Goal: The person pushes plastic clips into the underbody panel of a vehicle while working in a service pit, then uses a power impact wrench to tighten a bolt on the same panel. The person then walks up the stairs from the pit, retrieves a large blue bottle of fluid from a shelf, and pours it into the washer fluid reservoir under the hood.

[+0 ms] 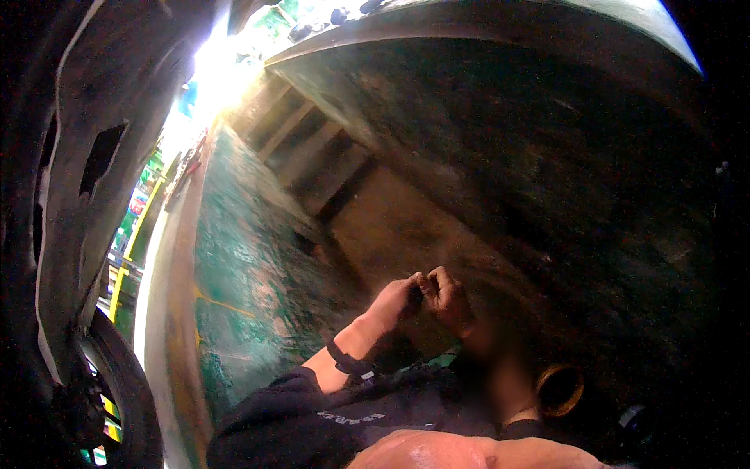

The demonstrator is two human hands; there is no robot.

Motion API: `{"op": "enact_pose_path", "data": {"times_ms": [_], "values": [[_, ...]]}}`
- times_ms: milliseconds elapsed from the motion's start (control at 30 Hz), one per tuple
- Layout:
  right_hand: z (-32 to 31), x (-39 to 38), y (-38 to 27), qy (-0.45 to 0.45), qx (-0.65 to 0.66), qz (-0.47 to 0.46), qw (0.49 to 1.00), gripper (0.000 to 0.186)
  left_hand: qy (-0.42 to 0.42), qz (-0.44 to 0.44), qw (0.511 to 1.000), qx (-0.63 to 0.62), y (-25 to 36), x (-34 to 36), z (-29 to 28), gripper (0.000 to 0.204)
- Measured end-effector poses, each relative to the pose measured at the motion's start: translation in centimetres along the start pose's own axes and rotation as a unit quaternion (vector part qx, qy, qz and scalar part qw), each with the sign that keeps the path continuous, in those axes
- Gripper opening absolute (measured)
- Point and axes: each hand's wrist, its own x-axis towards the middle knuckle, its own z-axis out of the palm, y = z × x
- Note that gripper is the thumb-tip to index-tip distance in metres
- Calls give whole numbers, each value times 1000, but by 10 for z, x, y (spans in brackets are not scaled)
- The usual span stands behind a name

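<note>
My left hand (393, 302) and my right hand (448, 302) meet in front of my body, their fingertips touching or nearly touching. Both hands are closed, with fingers curled and thumbs pressed in. Something small may sit between them, but shadow hides what it is. A dark band (346, 359) circles my left wrist. Grime darkens the fingers of my right hand, and part of that forearm is blurred.
I stand in a sunken pit with a worn green wall (242, 266) at left and a dark wall (562, 148) at right. Steps (316, 152) climb at the far end. Overhead left hang a vehicle's underside (86, 211) and wheel (133, 391). A yellow-rimmed round container (576, 393) is low right.
</note>
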Motion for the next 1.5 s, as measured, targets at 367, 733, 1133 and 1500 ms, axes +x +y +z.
{"op": "enact_pose_path", "data": {"times_ms": [367,733,1133,1500], "values": [[40,97,-21,-45,131,-13,990,18,193,280,841,421,92,-57,42,38],[8,150,-95,-170,344,-163,909,15,118,522,682,499,135,-114,97,35],[-80,175,-325,22,481,-488,729,23,188,838,389,333,173,-239,283,49],[-60,203,-368,264,426,-649,573,25,292,838,303,348,181,-238,312,65]]}}
